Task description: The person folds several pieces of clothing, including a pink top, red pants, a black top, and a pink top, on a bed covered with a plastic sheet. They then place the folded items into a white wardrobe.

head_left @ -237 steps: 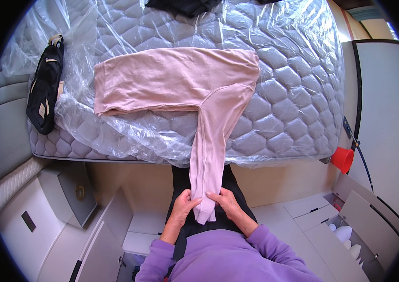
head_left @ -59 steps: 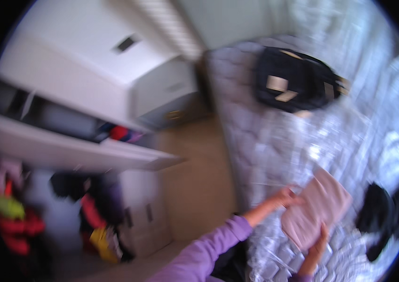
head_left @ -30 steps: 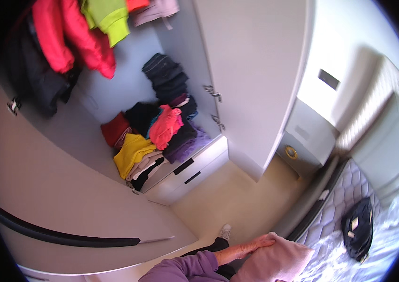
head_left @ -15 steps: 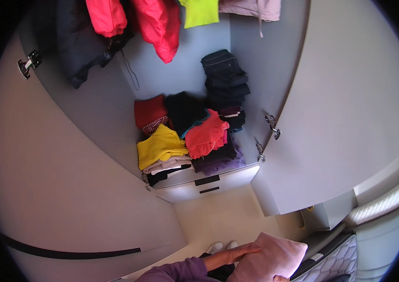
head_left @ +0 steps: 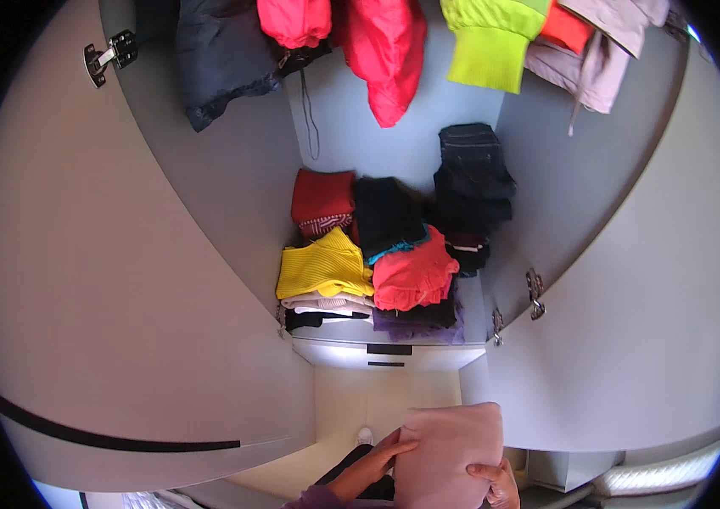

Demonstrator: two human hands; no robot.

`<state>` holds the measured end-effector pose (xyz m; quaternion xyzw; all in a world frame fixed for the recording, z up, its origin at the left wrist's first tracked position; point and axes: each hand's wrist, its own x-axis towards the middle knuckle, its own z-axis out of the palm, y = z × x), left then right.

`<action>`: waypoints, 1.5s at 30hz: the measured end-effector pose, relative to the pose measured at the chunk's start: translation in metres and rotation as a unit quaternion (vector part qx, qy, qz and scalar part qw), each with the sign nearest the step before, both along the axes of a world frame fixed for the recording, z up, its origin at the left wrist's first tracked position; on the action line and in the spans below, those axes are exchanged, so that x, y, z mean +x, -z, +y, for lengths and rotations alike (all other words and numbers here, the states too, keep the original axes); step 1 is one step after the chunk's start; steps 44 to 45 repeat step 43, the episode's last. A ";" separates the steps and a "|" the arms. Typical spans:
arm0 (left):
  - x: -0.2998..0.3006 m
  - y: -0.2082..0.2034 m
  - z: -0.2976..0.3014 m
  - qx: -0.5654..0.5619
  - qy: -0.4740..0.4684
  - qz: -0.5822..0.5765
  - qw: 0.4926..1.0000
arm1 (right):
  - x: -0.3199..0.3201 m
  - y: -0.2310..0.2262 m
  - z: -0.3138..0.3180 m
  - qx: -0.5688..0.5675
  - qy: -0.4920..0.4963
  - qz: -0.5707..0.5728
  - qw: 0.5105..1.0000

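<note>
A folded pale pink garment is held low in front of me, before the open wardrobe. My left hand grips its left side, and my right hand closes on its right edge with the thumb lying on top. Beyond it, on the wardrobe's bottom shelf, sit stacks of folded clothes. A yellow ribbed knit tops the front left pile, and a coral ruffled garment tops the front right one. Behind them lie a red folded garment, a black one and dark jeans.
Jackets hang above: a dark one, a bright pink one, a lime green one and a pale one. Wardrobe doors stand open at left and right. A drawer front lies under the shelf.
My view has swung toward the wardrobe, which now lies squarely ahead. The pink garment is now upright before me, and more of my right hand shows on it.
</note>
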<state>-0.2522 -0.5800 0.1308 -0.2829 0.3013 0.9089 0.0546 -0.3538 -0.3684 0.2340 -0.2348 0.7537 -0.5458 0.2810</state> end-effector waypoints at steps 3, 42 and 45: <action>0.008 0.006 -0.027 0.069 -0.101 0.020 0.992 | -0.048 0.018 -0.065 -0.007 0.050 -0.365 0.930; -0.138 0.110 -0.389 -0.101 -0.608 -0.212 0.758 | -0.160 0.152 -0.647 -0.060 -0.398 0.598 0.693; -0.134 0.107 -0.395 -0.104 -0.615 -0.210 0.753 | -0.151 0.157 -0.648 -0.031 -0.395 0.600 0.695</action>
